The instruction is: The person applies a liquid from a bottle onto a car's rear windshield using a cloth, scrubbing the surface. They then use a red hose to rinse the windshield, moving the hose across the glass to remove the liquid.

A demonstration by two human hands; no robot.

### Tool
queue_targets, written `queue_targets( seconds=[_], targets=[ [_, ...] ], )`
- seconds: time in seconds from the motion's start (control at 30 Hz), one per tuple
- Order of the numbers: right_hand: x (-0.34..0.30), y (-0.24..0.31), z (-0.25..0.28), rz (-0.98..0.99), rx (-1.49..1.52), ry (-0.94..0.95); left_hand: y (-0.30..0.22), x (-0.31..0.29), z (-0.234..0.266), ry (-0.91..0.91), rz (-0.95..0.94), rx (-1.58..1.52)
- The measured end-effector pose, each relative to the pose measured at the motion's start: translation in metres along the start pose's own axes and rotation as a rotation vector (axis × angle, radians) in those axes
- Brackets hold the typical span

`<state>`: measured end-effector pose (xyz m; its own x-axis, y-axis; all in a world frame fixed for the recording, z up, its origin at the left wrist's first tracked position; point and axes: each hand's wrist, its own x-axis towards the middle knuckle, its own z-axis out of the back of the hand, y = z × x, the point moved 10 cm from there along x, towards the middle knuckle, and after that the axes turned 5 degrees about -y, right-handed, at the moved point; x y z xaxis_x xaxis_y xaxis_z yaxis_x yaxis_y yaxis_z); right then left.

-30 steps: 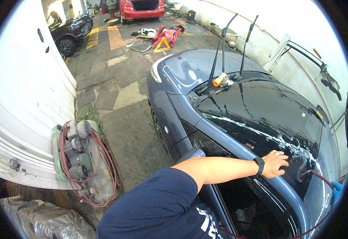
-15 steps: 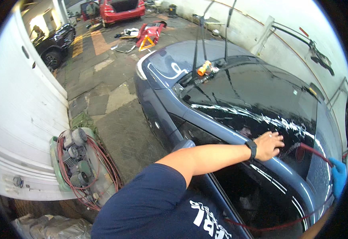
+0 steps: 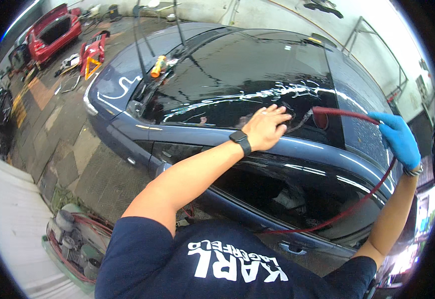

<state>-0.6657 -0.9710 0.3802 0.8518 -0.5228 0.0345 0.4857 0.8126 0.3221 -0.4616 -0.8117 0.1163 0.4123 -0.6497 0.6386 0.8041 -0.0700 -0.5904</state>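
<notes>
My bare left hand [image 3: 267,128], a black watch [image 3: 240,143] at its wrist, is stretched over the near edge of the car's wet, dark windscreen [image 3: 257,55]. Its fingers are spread and hold nothing; whether the palm presses the glass cannot be made out. At the right, my blue-gloved right hand [image 3: 398,139] is closed around a dark red hose [image 3: 347,113]. The hose's end lies just over the glass beyond my left fingers, and water runs from it down the windscreen. From the glove, the hose hangs back across the side windows of the blue car [image 3: 297,144].
Raised wiper arms [image 3: 140,45] stand at the windscreen's base beside an orange bottle [image 3: 158,66]. A compressor [image 3: 70,244] with coiled red hose sits at lower left. Behind are a red car [image 3: 53,37], a warning triangle [image 3: 93,66] and a metal frame [image 3: 377,45] by the wall.
My view has swung to the right, bringing my right hand and forearm fully into sight. The left hand stays by the windscreen edge, and the hose still runs water onto the glass.
</notes>
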Motion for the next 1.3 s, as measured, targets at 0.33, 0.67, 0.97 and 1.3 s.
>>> queue_targets(
  seconds=[0.33, 0.67, 0.97, 1.3],
  targets=[
    [0.006, 0.011, 0.010, 0.061, -0.143, -0.068, 0.003, -0.002, 0.004, 0.055, 0.057, 0.039],
    [0.048, -0.019, 0.044, 0.104, -0.523, -0.168, -0.003, -0.002, 0.002, 0.063, 0.054, 0.043],
    [0.120, -0.031, 0.038, -0.008, -0.565, -0.201, -0.002, -0.003, 0.008, 0.026, 0.053, 0.053],
    [0.235, -0.070, 0.035, 0.041, -0.695, -0.176, -0.008, -0.002, 0.011, 0.015, 0.033, 0.096]
  ],
)
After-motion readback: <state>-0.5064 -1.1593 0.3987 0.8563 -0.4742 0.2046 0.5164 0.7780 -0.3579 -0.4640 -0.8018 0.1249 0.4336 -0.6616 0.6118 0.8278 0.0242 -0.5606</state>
